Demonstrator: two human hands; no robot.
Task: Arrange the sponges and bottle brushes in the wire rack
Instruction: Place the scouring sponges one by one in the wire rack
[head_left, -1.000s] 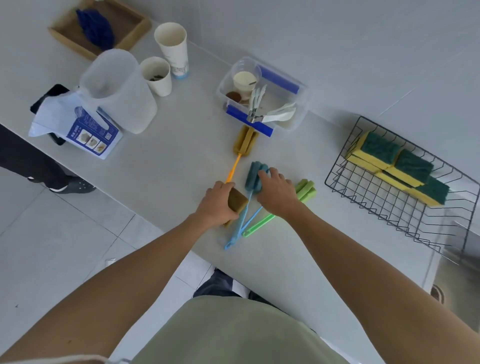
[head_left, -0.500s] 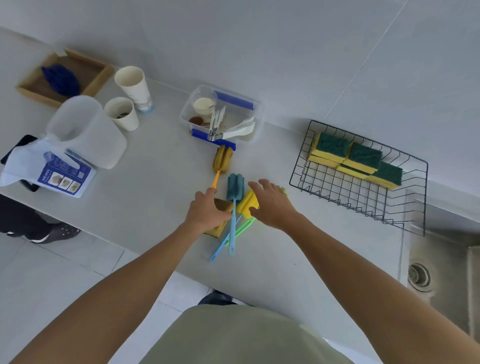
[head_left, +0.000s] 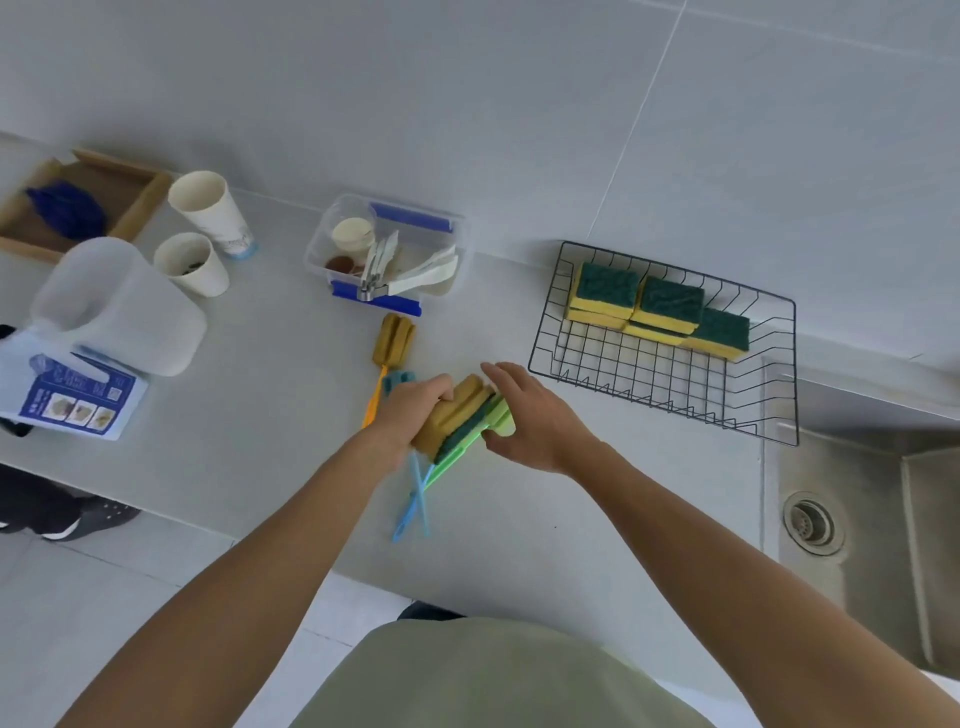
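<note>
My left hand (head_left: 410, 410) grips a stack of yellow sponges with a green scouring face (head_left: 452, 415), lifted just off the counter. My right hand (head_left: 540, 421) cups the stack's right end between fingers and thumb, beside a light green brush head (head_left: 503, 422). Under the stack lie the green brush handle (head_left: 448, 464) and two crossed blue brush handles (head_left: 413, 501); a teal brush head (head_left: 397, 379) peeks out behind my left hand. A mustard brush with an orange handle (head_left: 393, 338) lies further back. The black wire rack (head_left: 670, 379) at right holds several yellow-green sponges (head_left: 660, 306) along its back.
A clear box with utensils (head_left: 384, 254) stands behind the brushes. Two paper cups (head_left: 208, 213), a white jug (head_left: 119, 306), a blue-printed packet (head_left: 67, 395) and a wooden tray (head_left: 78, 202) fill the left. A steel sink (head_left: 857, 519) lies right of the rack.
My left hand has lifted the sponge stack off the counter and tipped it on edge. My right hand has closed in on its right end. The camera has swung to the right.
</note>
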